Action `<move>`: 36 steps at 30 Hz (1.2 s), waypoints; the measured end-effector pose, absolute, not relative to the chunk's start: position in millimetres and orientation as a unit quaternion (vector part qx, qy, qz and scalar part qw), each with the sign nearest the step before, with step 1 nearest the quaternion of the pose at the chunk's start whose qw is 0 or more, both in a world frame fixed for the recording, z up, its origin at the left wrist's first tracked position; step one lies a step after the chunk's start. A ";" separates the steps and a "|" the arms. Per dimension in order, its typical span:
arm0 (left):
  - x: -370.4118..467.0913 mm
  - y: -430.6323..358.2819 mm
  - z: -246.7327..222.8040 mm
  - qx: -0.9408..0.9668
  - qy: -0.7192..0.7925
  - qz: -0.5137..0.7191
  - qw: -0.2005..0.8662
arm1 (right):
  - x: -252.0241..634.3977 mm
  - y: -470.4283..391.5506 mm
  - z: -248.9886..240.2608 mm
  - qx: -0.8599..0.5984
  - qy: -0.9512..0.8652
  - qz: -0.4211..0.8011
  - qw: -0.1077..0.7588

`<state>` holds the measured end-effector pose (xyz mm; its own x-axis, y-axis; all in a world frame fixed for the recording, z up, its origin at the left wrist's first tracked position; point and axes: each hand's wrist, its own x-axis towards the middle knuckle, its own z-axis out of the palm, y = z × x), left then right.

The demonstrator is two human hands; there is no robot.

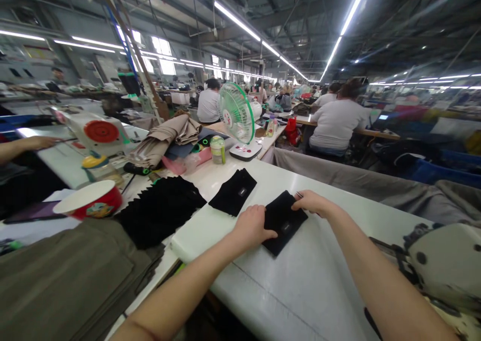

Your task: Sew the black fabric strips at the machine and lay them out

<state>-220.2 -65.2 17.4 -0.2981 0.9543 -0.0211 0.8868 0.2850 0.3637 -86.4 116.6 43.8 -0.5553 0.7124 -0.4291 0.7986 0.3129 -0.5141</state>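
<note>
A black fabric piece (282, 219) with a small pale label lies on the white table top. My left hand (252, 227) is closed at its left edge, thumb resting on the cloth. At the upper right edge, my right hand (311, 202) pinches the same piece. A thin, shiny metal bit (299, 195) shows at the right fingers; what it belongs to is too small to tell. Beside my left hand lies a second black fabric piece (233, 191), also labelled. Further left is a fanned pile of black fabric pieces (161, 208).
A sewing machine (445, 266) stands at the right. A green-and-white fan (237, 114) and a lidded cup (217, 150) stand behind the table. Left are a red-and-white bowl (99, 200), olive cloth (71, 276) and another person's hand (41, 142) near a second machine (93, 130).
</note>
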 end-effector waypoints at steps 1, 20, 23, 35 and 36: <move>-223.3 -67.2 18.4 0.569 0.800 0.145 0.124 | -89.2 115.2 48.6 0.455 0.810 -0.367 0.053; -355.6 -98.3 44.9 0.427 0.884 0.182 0.058 | -245.0 106.2 35.8 0.341 0.800 -0.486 -0.092; -375.9 -88.6 41.3 0.407 0.867 0.237 0.165 | -257.9 106.5 19.8 0.327 0.794 -0.506 -0.081; -353.7 -63.7 50.5 0.522 0.782 0.218 0.262 | -169.4 73.1 -9.6 0.280 0.802 -0.431 -0.304; -345.3 -68.1 49.2 0.536 0.767 0.243 0.254 | -155.2 66.6 -8.4 0.273 0.803 -0.421 -0.322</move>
<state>-345.3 -68.1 49.2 -0.2958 0.9464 -0.1296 0.6994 0.3070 0.6454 -155.2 66.6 -8.4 -0.6429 0.7101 0.2872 0.1682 0.4967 -0.8515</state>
